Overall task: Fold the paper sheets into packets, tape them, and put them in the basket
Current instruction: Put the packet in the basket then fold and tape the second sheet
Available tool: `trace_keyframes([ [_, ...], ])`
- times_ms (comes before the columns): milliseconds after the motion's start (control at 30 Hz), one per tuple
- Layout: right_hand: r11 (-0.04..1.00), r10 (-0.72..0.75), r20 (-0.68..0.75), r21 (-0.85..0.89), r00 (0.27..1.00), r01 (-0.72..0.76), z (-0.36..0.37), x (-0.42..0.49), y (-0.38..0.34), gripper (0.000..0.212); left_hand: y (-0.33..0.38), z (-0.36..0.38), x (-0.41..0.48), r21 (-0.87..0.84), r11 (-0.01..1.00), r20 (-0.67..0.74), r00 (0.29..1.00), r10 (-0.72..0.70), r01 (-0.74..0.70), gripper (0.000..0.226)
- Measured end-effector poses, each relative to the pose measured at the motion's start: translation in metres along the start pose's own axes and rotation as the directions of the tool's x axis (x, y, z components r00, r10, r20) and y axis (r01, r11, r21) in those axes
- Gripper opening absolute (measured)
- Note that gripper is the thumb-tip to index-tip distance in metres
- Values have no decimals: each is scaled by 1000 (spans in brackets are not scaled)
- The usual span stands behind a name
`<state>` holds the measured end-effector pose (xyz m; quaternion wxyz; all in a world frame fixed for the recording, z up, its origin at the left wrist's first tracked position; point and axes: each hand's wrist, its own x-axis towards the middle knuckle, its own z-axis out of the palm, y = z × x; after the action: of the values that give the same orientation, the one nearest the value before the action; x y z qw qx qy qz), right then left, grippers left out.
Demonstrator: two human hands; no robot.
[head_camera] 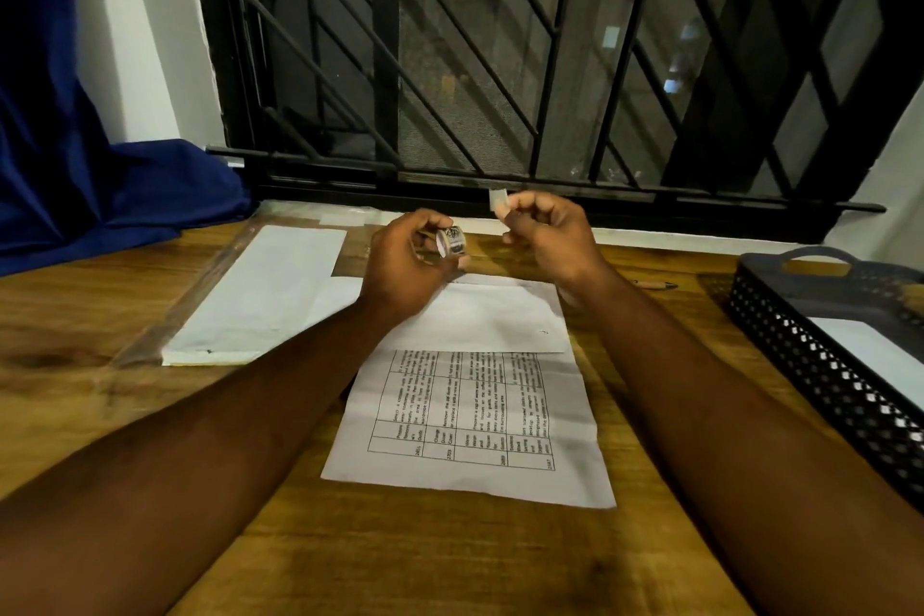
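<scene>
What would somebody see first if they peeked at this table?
Two raised hands in the middle: the left hand holds a small tape roll, and the right hand pinches a strip of tape. Below them a printed sheet lies on the wooden table, with a black basket at the right.

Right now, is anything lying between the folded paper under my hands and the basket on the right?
Only a pen lies on the table between the folded paper and the basket, toward the far edge. The basket's top is open, so lifting the paper over should clear it.
</scene>
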<state>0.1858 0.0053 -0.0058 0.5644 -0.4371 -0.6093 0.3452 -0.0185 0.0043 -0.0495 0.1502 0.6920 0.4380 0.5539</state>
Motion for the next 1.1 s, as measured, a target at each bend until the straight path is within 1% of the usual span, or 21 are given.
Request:
trace_keyframes([
  [67,984,157,74,68,985,-162,1,-2,2,24,4,1,-2,-38,999,11,999,-30,30,48],
  [133,964,223,164,111,961,-242,2,-3,6,18,6,1,-2,-59,998,13,999,-35,36,49],
  [233,940,241,256,178,936,-291,3,-3,5,10,7,0,-2,-51,998,13,999,-30,31,49],
  [333,961,223,280,99,934,-259,4,-4,3,10,9,0,-2,6,1000,11,1000,10,-10,43],
  [433,977,193,281,32,940,-210,6,-4,6,8,10,2,-3,18,998,13,999,52,-52,42],
  [567,982,176,267,17,948,-187,6,-1,9,20,9,4,-3,59,995,16,997,75,-76,47],
  [700,978,193,174,50,966,-204,4,-1,7,25,9,2,-4,115,987,23,994,109,-111,60],
  [800,981,188,94,27,978,-191,-5,1,7,21,9,2,-4,142,985,20,995,93,-95,64],
  [867,986,163,46,-45,986,-161,-16,4,9,16,8,2,-4,148,985,26,996,86,-89,63],
  [900,984,142,24,-112,990,-138,-21,6,11,12,7,2,-4,151,984,33,996,87,-91,60],
  [933,970,110,6,-217,994,-106,-27,7,14,9,6,3,-3,158,983,44,995,89,-95,55],
  [967,937,69,-4,-344,998,-66,-33,8,18,6,4,3,-3,164,981,57,994,97,-105,49],
  [1033,823,8,-14,-568,1000,-14,-43,7,25,5,-1,4,-4,176,977,96,989,108,-124,40],
  [1100,713,-3,-30,-701,1000,-19,-53,5,31,4,-4,4,-5,207,968,157,982,109,-140,36],
])
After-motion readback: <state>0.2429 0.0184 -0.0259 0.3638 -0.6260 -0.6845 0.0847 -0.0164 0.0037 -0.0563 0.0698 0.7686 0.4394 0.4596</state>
